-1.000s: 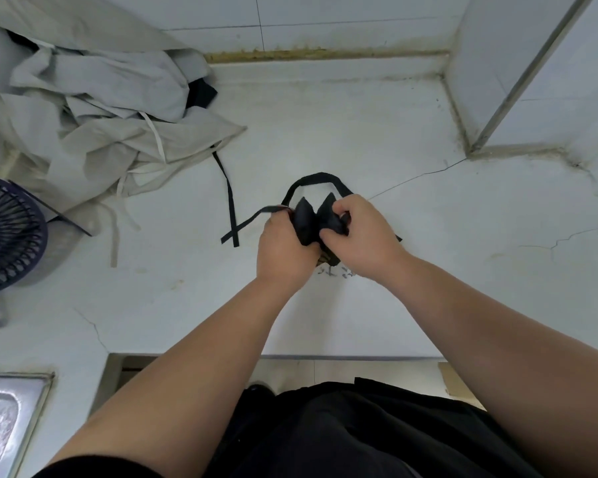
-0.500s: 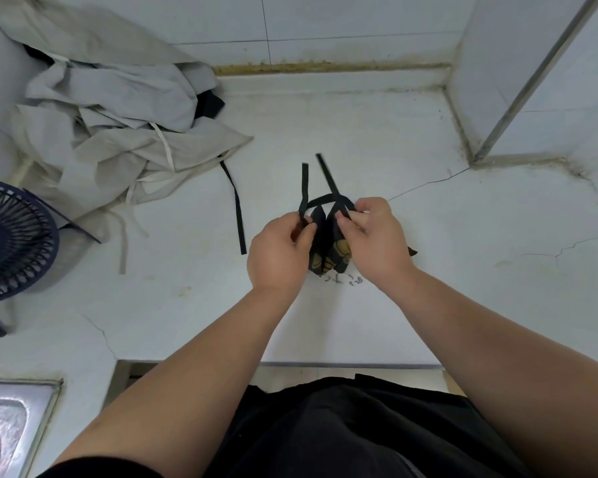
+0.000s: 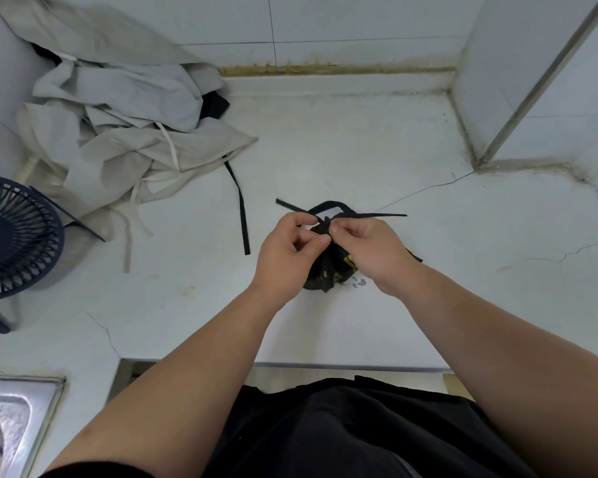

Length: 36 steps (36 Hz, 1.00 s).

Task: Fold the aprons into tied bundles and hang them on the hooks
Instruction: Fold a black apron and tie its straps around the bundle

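A small black apron bundle (image 3: 328, 267) with yellow print sits on the white counter (image 3: 359, 150), mostly hidden between my hands. My left hand (image 3: 287, 246) pinches one black strap at the knot on top of the bundle. My right hand (image 3: 370, 246) pinches the other strap there. The two strap ends (image 3: 384, 214) stick out left and right, and a strap loop (image 3: 328, 205) arches behind the knot. A heap of pale grey aprons (image 3: 125, 132) lies at the back left, with a loose black strap (image 3: 240, 205) trailing from it. No hooks are in view.
A dark blue fan (image 3: 11, 232) stands at the left edge. A steel sink (image 3: 18, 419) is at the lower left corner. Tiled walls close the back and the right, with a wall corner (image 3: 480, 160) jutting in. The counter's front edge (image 3: 342, 364) runs just before my body.
The strap ends pointed up and away half a second ago; they now lie pulled out sideways across the bundle. My hands have closed in over the knot.
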Tool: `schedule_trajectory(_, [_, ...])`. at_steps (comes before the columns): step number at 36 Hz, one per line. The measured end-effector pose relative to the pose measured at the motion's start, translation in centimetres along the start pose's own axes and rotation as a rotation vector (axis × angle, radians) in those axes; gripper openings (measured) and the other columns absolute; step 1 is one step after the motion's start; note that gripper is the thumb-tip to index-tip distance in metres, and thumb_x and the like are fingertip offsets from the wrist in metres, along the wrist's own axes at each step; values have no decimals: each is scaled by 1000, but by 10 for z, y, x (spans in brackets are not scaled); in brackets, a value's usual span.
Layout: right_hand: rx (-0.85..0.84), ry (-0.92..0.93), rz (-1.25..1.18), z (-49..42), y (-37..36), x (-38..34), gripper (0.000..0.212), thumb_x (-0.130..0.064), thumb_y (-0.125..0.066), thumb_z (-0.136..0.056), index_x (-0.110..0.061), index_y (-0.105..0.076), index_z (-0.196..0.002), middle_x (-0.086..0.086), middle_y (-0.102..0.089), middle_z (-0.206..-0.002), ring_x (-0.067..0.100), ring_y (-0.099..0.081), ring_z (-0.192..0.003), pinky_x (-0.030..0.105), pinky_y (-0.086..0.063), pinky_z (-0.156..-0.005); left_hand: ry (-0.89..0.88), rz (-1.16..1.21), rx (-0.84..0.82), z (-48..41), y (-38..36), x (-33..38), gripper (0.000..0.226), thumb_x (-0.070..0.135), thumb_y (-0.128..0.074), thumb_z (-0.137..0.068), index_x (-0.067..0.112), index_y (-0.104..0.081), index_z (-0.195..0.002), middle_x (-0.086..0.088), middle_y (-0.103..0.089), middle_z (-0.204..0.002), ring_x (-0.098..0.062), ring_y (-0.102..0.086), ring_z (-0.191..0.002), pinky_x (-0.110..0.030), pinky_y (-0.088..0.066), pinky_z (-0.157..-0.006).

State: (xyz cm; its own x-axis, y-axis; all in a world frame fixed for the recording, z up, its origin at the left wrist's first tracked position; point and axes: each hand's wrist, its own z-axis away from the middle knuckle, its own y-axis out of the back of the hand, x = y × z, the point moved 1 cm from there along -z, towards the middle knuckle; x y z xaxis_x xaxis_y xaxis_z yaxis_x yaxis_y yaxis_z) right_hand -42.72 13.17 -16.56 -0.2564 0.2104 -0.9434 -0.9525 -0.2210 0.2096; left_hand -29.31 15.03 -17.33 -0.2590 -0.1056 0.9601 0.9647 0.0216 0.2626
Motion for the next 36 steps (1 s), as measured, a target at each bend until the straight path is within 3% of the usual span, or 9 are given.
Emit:
schedule_trajectory(4, [-42, -21, 9, 1, 0, 3, 27, -18, -48, -98, -11, -62, -77, 6, -54, -76, 17, -46, -74, 31, -38, -70, 109, 109, -48, -2, 2, 1, 25, 17, -68, -88, 23, -55, -109, 13, -68, -72, -2, -63, -78, -22, -50, -75])
schedule_trajectory(8, [-28, -52, -1, 1, 1, 5, 22, -20, -50, -97, -21, -68, -86, 12, -70, -97, 25, -64, -90, 40, -50, -85, 181, 167, -96, -2, 3, 1, 27, 12, -66, -89, 12, -59, -116, 17, -62, -58, 8, -59, -58, -9, -42, -51])
schedule_trajectory(14, [47, -71, -169, -1, 6, 6, 21, -21, -51, -98, -23, -61, -79, -10, -60, -75, 3, -56, -69, 11, -44, -58, 233, 241, 28, 1, 3, -1, 36, 18, -67, -89, 17, -46, -118, 14, -68, -70, -5, -61, -71, -13, -42, -47])
schedule_trajectory(19, [-29, -71, -18, 2, 2, 6, 17, -22, -51, -97, -18, -67, -103, 2, -71, -105, 22, -64, -104, 38, -50, -91, 173, 250, -65, 3, -2, 7, 8, 7, -63, -91, 15, -62, -93, 12, -64, -57, 2, -59, -54, -11, -43, -48])
schedule_trajectory(21, [-90, -79, -54, 4, 4, 6, 20, -21, -50, -98, -24, -69, -103, 0, -71, -107, 18, -63, -109, 34, -48, -95, 156, 256, -82, 3, -2, 7, 13, 6, -62, -91, 18, -67, -92, 5, -67, -66, 0, -62, -61, -12, -47, -58])
schedule_trajectory(24, [-148, -135, -122, 4, 8, 6, 24, -19, -52, -97, -31, -69, -86, -11, -69, -91, 9, -63, -94, 23, -46, -87, 131, 251, -70, 3, -2, 5, 16, 5, -63, -90, 20, -68, -88, 5, -67, -66, -4, -64, -64, -16, -50, -60])
schedule_trajectory(26, [-148, -145, -98, 3, 10, 6, 20, -19, -56, -92, -20, -65, -74, -1, -58, -78, 18, -51, -81, 34, -39, -76, 118, 233, -52, 3, -3, 5, 16, 6, -65, -89, 22, -67, -85, 7, -66, -61, -6, -64, -63, -18, -50, -57])
schedule_trajectory(28, [-137, -155, -121, 3, 10, 2, 9, -22, -61, -82, -13, -63, -81, 6, -48, -80, 20, -44, -81, 34, -31, -75, 104, 190, -37, 1, -4, 4, 13, 9, -67, -88, 21, -65, -83, 8, -66, -63, -6, -63, -63, -18, -48, -54])
schedule_trajectory(36, [102, -115, -58, -4, 5, 4, 26, -29, -57, -94, -8, -67, -83, -1, -64, -69, 6, -57, -56, 21, -47, -62, -49, 21, -31, -2, -3, 3, 17, 4, -65, -86, 19, -62, -78, 11, -63, -79, 5, -56, -74, -8, -42, -71])
